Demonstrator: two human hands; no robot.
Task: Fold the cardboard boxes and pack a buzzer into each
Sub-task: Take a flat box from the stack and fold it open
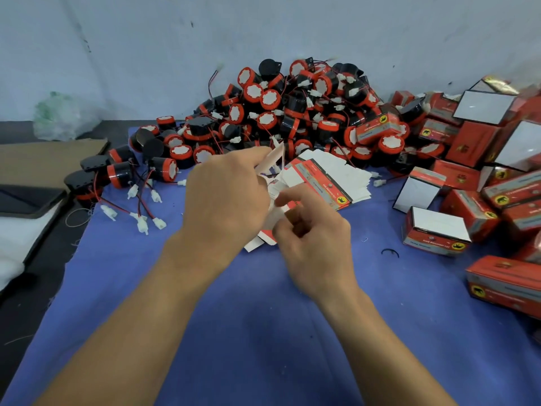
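The red-and-white printed cardboard box, not yet squared up, is held in the air over the middle of the table, between the two hands. Its long axis runs away from the person, from a white flap at the near, low end to a pale flap standing up at the far end. The left hand lies along its left side with fingers curled round it, gripping. The right hand is at its right, nearer side, with fingers bent in and pinching a red-edged flap; blur hides which flap. Both hands touch the box, and the right one looks to be doing the tucking. I judge the step in hand to be forming the box, with no buzzer in it yet.

Just beyond the hands, a small stack of flat white-and-red box blanks lies on the blue cloth-covered table. Behind it, along the far edge, rises a heap of round black-and-red buzzers with red wires and white plugs. Its near fringe is closest to the left hand, which seems the likelier one to fetch a buzzer. A few stray buzzers lie toward the left edge. Red folded boxes are piled along the right edge.
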